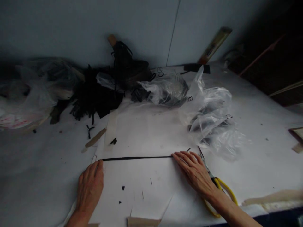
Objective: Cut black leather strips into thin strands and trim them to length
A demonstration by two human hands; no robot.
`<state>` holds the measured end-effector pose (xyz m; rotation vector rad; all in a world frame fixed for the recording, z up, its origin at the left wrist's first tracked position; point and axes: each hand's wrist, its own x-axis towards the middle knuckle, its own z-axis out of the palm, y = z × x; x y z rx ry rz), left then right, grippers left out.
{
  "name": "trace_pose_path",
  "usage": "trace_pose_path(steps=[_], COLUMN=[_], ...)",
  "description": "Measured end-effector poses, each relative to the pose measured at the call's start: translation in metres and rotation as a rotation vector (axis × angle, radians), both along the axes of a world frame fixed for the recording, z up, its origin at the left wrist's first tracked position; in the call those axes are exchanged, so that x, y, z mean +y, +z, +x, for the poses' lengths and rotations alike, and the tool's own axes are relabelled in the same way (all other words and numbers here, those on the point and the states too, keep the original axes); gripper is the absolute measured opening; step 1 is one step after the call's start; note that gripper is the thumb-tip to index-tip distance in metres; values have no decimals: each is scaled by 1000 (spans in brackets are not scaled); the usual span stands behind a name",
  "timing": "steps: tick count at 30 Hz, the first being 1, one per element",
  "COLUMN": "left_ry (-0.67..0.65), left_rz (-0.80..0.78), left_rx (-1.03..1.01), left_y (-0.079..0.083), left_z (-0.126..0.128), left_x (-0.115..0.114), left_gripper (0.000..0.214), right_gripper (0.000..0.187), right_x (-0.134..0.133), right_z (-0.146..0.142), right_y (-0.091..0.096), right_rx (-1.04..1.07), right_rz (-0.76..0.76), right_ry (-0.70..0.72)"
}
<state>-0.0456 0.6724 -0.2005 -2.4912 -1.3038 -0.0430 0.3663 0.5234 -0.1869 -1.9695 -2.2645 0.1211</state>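
Observation:
A thin black strip (137, 158) lies stretched nearly straight across white paper (144, 126). At its left end, my left hand (91, 183) is closed, with the fingertips gripping the strip. My right hand (193, 171) lies open over the other end, fingers extended flat and pressing it against the paper. A short dark end pokes out beyond those right fingers. Scissors with yellow handles (226, 189) rest under my right hand and wrist, partly covered by them.
Clear plastic bags (213, 116) with dark contents lie at the back right. A heap of black strips (94, 91) sits at the back left beside more plastic bags (35, 91). Small black scraps (123, 188) and a brown paper piece (96, 137) are scattered around. A wall (142, 28) stands behind.

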Motion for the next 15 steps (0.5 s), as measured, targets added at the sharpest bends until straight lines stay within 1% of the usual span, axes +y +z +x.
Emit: trace_pose_path(steps=[4,7,11,13,15], left_ry=[11,24,38,32,32], left_rz=[-20,-16,-20,-30,-27], left_rx=[-27,-48,-75,-85,-88], left_y=[-2,-4,-4,-5,-5], left_z=[-2,-2,0,-1,-1], left_x=[0,-1,-1,-1,0], left_gripper=[39,40,38,38,38], right_gripper=[49,49,50,46,36], right_x=[1,1,0,-1,-2], right_z=[9,10,10,10,12], right_y=[-10,-13,-6,0,2], right_rx=[-52,-64,-32,9,60], right_rz=[13,47,44,28,-1], right_ry=[13,21,-27,-44,-36])
